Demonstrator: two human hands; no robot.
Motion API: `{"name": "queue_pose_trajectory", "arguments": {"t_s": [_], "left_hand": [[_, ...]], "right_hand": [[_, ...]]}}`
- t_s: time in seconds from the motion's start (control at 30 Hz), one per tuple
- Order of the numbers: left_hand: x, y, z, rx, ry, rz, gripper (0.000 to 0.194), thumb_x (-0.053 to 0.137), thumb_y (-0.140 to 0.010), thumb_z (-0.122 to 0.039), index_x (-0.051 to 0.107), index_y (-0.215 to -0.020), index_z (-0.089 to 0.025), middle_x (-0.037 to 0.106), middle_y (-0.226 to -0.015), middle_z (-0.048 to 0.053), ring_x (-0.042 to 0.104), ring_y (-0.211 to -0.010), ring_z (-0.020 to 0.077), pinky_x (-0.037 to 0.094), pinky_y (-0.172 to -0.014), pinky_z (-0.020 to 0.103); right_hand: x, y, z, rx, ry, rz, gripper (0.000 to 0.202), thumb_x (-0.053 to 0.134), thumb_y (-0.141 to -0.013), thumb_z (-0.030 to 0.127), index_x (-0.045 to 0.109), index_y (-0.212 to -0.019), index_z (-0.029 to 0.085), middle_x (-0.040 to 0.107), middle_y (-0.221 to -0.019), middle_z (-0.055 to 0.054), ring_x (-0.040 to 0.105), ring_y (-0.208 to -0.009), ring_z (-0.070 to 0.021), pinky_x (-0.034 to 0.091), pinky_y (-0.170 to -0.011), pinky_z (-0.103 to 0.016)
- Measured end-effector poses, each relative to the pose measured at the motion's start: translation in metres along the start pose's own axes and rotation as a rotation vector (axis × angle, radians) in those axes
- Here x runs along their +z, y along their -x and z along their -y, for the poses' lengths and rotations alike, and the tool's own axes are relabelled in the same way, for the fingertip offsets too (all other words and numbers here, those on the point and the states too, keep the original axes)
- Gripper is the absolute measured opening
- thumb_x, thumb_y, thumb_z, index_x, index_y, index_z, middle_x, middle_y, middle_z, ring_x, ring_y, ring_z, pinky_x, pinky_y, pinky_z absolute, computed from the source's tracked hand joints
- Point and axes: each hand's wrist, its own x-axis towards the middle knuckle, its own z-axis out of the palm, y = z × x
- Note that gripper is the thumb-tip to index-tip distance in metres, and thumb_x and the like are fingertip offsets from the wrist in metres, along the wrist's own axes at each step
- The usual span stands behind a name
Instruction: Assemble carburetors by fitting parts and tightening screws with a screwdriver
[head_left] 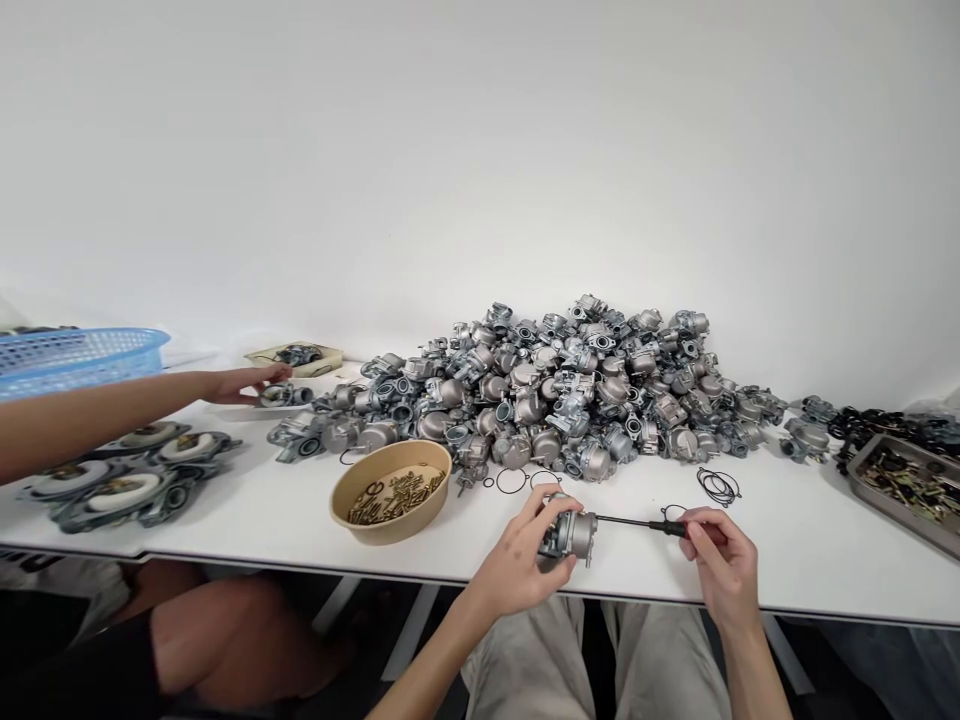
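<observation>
My left hand (525,550) grips a silver metal carburetor (577,535) on its side near the table's front edge, thumb below and fingers over the top. In my right hand (724,560) is the dark handle of a screwdriver (637,522), with some red at its end. The shaft points left and its tip meets the carburetor's right face. Behind the screwdriver handle lies a thin black ring (673,511), partly hidden by it.
Behind is a large heap of carburetors (525,400). A tan bowl (347,478) of brass parts stands left of my hands. Black rings (718,486) and a metal tray (862,490) lie right. Another person's arm (112,405) reaches in from the left, near a blue basket (135,343).
</observation>
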Motion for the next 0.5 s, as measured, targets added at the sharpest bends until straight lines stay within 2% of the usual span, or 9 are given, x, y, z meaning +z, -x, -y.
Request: {"name": "queue_pose_trajectory", "arguments": {"t_s": [0.2,0.5], "left_hand": [[-0.001,0.001,0.003,0.009,-0.001,0.003,0.053,0.066,-0.079,-0.018,0.057,-0.13,-0.028,0.049,-0.144,0.011,0.06,-0.127,0.0329,0.052,-0.105,0.043],[0.001,0.003,0.004,0.045,-0.021,0.02,0.054,0.065,-0.081,-0.019,0.057,-0.133,-0.029,0.048,-0.146,0.012,0.061,-0.124,0.0328,0.053,-0.103,0.043]], "right_hand": [[-0.002,0.002,-0.009,0.01,0.029,0.051,0.026,0.078,-0.089,0.045,0.073,-0.089,0.02,0.068,-0.085,-0.007,0.054,-0.058,-0.0148,0.044,-0.051,-0.03],[0.001,0.0,0.002,0.016,0.094,0.064,0.034,0.078,-0.087,0.052,0.074,-0.086,0.019,0.069,-0.079,-0.006,0.055,-0.053,-0.0148,0.047,-0.053,-0.031]]}}
